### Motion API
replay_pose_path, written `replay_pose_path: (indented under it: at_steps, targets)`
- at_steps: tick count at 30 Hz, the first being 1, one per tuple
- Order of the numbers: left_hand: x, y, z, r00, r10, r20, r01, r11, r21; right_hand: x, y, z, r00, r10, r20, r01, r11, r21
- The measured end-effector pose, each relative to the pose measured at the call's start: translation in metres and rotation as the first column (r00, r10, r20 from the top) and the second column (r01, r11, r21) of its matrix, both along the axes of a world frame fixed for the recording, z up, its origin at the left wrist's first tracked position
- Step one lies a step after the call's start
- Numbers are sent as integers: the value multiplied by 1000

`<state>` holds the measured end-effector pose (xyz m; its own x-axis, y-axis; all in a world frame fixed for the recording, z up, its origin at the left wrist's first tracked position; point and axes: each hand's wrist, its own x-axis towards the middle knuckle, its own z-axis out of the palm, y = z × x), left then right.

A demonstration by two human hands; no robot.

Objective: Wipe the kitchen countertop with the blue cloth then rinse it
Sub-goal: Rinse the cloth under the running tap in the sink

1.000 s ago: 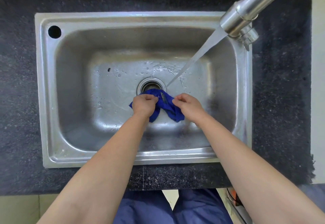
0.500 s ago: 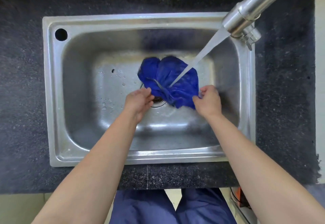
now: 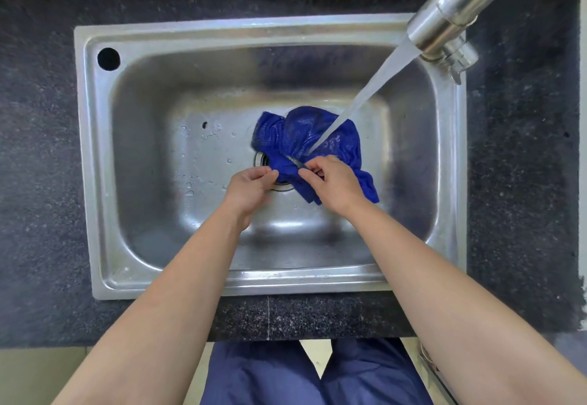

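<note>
Head view: the blue cloth [image 3: 305, 138] lies bunched in the basin of the steel sink [image 3: 95, 182], partly over the drain [image 3: 263, 160] and directly under the water stream [image 3: 374, 84] that slants down from the faucet [image 3: 444, 26] at the upper right; it is held there, I judge, so that the flow strikes the middle of the fabric and the dirty water runs straight to the drain. The left hand [image 3: 247, 188] has its grip pinching the cloth's near edge between thumb and fingertips; the right hand [image 3: 336, 185] has its grip pinched on the same gathered fold just beside it, with a loose corner trailing out behind its knuckles. The two pinches sit close together (a hold that would suit rubbing or wringing the fold, though I cannot say which is meant). The dark speckled table [image 3: 38, 182] surrounds the sink; with the cloth off it and under water, the rinse looks like the step in hand. No brand, label or writing can be read anywhere.
</note>
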<state>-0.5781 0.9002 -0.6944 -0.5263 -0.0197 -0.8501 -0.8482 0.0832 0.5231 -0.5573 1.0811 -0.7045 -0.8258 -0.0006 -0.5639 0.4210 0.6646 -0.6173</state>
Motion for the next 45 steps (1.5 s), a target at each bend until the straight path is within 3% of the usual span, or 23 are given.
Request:
replay_pose_path:
  at_steps: [2,5,7,9,11,15,18,22,27,31,38,45]
  targets:
    - [0,-2,-10,981,-186,-49,166,947,-275,4,5,3,999,31,-27,-31,999,-17]
    - [-5,3,-13,831,-486,-270,248,758,-603,12,13,6,995,87,-56,-88,996,-6]
    - [-16,8,-12,660,-641,-393,363,729,-580,15,17,6,996,66,-63,-67,998,-7]
    - [-25,11,-12,467,-815,-344,580,576,-576,15,19,7,998,-29,-64,28,999,-23]
    - [-30,14,-10,354,-900,-254,641,431,-635,14,20,10,980,-197,-41,192,976,-105]
    - [-42,13,-1,350,-888,-298,523,449,-725,4,23,20,956,-292,-28,284,945,-161]
    - [-53,10,5,427,-841,-333,490,525,-696,-3,27,23,966,-255,-35,247,957,-154]
    - [-62,4,12,385,-873,-300,546,477,-689,-9,35,27,978,-207,-35,200,971,-133]
    - [-62,12,22,539,-747,-390,508,658,-556,-22,31,31,973,-228,24,227,950,-213]
    - [-62,14,28,506,-748,-429,490,659,-571,-30,24,35,971,-235,-37,221,950,-222]
    - [-60,14,30,557,-727,-402,486,678,-551,-30,30,31,982,-189,7,187,964,-187]
    - [-55,16,35,503,-741,-444,504,669,-546,-30,22,41,981,-180,-77,169,976,-134]
